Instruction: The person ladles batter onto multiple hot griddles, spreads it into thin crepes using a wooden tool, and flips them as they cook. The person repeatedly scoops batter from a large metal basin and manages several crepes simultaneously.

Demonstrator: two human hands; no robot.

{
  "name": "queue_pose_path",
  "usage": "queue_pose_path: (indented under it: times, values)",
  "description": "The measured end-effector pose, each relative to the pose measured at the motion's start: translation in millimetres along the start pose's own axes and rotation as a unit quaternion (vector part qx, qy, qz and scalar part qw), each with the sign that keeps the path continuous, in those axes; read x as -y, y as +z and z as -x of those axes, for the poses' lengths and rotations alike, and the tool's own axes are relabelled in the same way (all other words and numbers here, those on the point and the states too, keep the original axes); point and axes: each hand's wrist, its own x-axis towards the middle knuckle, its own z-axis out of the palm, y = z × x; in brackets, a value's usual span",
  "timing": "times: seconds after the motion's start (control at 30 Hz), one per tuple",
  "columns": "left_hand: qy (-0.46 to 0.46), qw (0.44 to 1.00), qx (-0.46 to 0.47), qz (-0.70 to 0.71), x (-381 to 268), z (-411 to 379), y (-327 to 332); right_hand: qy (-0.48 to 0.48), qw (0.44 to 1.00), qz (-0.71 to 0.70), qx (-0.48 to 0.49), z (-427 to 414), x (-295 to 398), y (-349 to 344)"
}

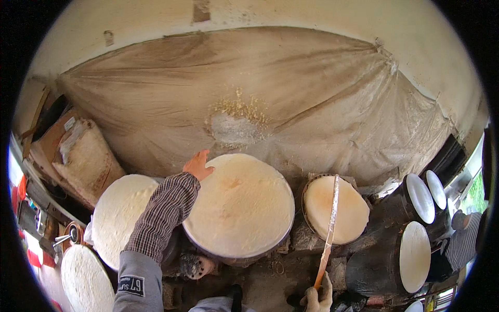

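Observation:
My left hand (199, 165), bare below a striped sleeve cover, is at the upper left rim of a large round griddle covered by a pale pancake (241, 210). Its thumb and fingers are apart; whether they touch the pancake is unclear. Faint brown patches mark the pancake's surface. My right hand (320, 296), in a pale work glove, grips the lower end of a long flat wooden stick (331, 230). The stick's upper part is coated whitish and crosses in front of a smaller round pale pancake (354, 210) on a dark-rimmed base.
More pale rounds lie at left (121, 214) and lower left (84, 277). Dark drums with pale round tops (415, 257) stand at right. A person in a striped top (462, 241) is beyond them. Stained plastic sheeting (187, 97) covers the wall; a cardboard box (50, 144) leans at left.

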Motion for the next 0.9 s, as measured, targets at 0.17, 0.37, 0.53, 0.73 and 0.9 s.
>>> queue_pose_path:
  times: [0.17,0.37,0.53,0.73,0.9]
  values:
    - [-0.037,0.985,0.087,-0.146,5.7,-89.1,32.8,-0.016,0.997,0.012,-0.079,-48.7,-17.6,-5.0]
    - [0.029,0.98,0.179,-0.08,20.2,-131.0,40.5,-0.009,0.997,-0.003,-0.08,-84.6,-6.1,-0.9]
    - [0.057,0.983,0.175,0.019,18.4,-123.8,31.4,-0.029,0.999,0.02,-0.035,-119.4,-2.6,-3.4]
    - [0.035,0.995,0.087,0.037,-22.1,-83.8,-6.1,-0.056,0.997,0.038,0.036,-151.9,13.4,-30.4]
    - [0.04,0.998,0.016,0.04,-71.2,-23.7,-75.8,-0.076,0.993,0.062,0.065,-175.4,-0.3,-83.8]
